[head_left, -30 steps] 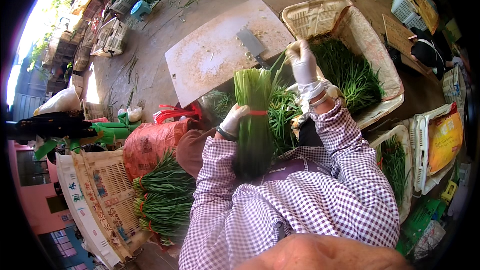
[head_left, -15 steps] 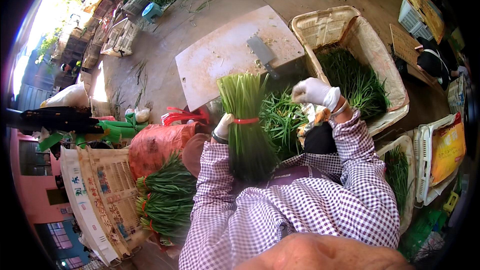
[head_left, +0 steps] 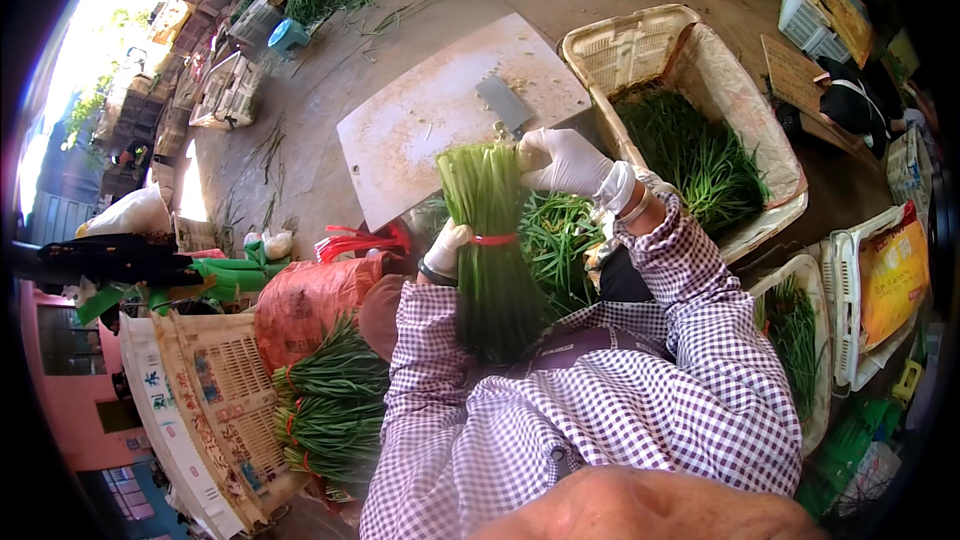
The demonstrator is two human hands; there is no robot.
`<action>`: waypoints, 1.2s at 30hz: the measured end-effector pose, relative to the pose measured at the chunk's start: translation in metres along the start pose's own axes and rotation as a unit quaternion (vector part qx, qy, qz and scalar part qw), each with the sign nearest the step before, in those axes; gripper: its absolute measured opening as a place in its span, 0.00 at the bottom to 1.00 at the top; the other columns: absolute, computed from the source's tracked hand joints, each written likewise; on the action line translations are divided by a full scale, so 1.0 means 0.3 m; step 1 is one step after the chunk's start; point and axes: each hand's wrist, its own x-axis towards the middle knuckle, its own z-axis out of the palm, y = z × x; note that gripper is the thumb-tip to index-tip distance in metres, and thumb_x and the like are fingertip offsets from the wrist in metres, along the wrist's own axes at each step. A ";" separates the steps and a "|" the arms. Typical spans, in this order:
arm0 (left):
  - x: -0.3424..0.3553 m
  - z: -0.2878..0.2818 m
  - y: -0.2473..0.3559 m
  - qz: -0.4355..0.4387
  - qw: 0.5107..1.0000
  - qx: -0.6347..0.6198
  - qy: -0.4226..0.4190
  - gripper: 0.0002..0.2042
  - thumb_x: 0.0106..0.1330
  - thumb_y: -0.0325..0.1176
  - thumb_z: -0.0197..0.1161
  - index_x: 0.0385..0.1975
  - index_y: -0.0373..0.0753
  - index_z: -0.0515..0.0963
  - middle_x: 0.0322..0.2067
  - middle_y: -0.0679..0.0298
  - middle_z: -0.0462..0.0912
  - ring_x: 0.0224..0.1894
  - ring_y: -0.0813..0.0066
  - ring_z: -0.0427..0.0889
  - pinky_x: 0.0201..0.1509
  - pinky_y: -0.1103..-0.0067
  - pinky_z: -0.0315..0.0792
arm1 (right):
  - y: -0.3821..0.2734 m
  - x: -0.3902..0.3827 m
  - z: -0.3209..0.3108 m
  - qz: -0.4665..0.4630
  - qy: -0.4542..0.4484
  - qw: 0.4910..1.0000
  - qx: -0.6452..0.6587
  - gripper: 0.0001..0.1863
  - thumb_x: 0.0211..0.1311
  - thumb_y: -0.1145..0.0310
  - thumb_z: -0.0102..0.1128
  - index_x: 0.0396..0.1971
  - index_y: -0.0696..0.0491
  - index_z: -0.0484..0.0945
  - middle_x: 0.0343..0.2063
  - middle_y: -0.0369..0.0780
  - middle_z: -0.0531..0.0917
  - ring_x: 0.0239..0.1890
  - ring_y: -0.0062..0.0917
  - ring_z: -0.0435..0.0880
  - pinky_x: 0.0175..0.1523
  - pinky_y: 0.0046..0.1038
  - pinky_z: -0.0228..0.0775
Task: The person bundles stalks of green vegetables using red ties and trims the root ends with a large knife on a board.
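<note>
An outdoor market floor of bare concrete carries a white cutting board [head_left: 440, 120] with a cleaver [head_left: 503, 103] on it. The left hand [head_left: 444, 250] wraps the chive bundle [head_left: 492, 240] at its red band [head_left: 492, 239]; the gloved right hand [head_left: 566, 162] pinches the cut ends. Squaring those ends evenly likely calls for a firm left grip. Loose chives fill the basket [head_left: 740, 100] beside.
</note>
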 end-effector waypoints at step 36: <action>0.017 0.060 -0.041 -0.021 0.998 0.021 -0.064 0.50 0.45 0.47 0.78 0.67 0.35 0.57 0.61 0.60 0.68 0.61 0.68 0.69 0.64 0.71 0.66 | -0.038 0.136 -0.027 -0.316 -0.155 0.936 -0.017 0.33 0.72 0.49 0.44 0.69 0.52 0.55 0.66 0.49 0.63 0.69 0.35 0.60 0.71 0.32 0.49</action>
